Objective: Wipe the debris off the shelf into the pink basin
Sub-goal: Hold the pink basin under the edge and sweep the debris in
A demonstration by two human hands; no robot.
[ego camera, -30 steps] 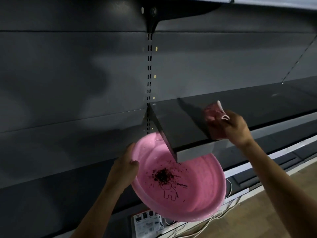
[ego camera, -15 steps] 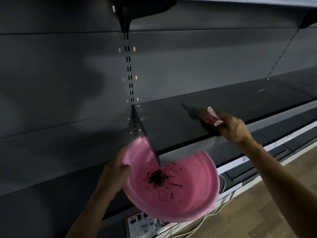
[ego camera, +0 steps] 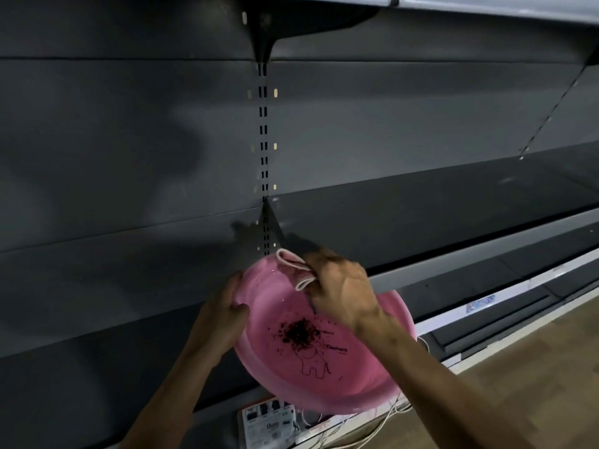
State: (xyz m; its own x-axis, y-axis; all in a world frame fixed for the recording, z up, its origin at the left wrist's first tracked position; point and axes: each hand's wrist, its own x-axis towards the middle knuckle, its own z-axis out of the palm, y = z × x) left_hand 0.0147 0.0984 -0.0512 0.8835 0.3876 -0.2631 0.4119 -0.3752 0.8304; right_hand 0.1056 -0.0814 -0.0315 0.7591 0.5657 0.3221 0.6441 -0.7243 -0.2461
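A pink basin (ego camera: 353, 380) is tilted under the left end of a dark shelf (ego camera: 421, 215). My left hand (ego camera: 223, 314) grips the basin's left rim. Dark debris (ego camera: 299, 332) lies in a pile on the basin's bottom, above an elephant drawing. My right hand (ego camera: 340, 286) holds a folded pink cloth (ego camera: 296, 267) at the shelf's left front corner, right over the basin's upper rim. The hand hides the shelf corner itself.
A slotted upright (ego camera: 263, 140) runs up the dark back panel. Another shelf (ego camera: 453, 4) hangs overhead. Below the basin are a white power strip (ego camera: 269, 422) and loose white cables (ego camera: 372, 432). Wooden floor (ego camera: 534, 384) shows at the lower right.
My right hand has swept the cloth leftward along the shelf to its left corner above the basin. The left hand keeps its grip on the basin's rim.
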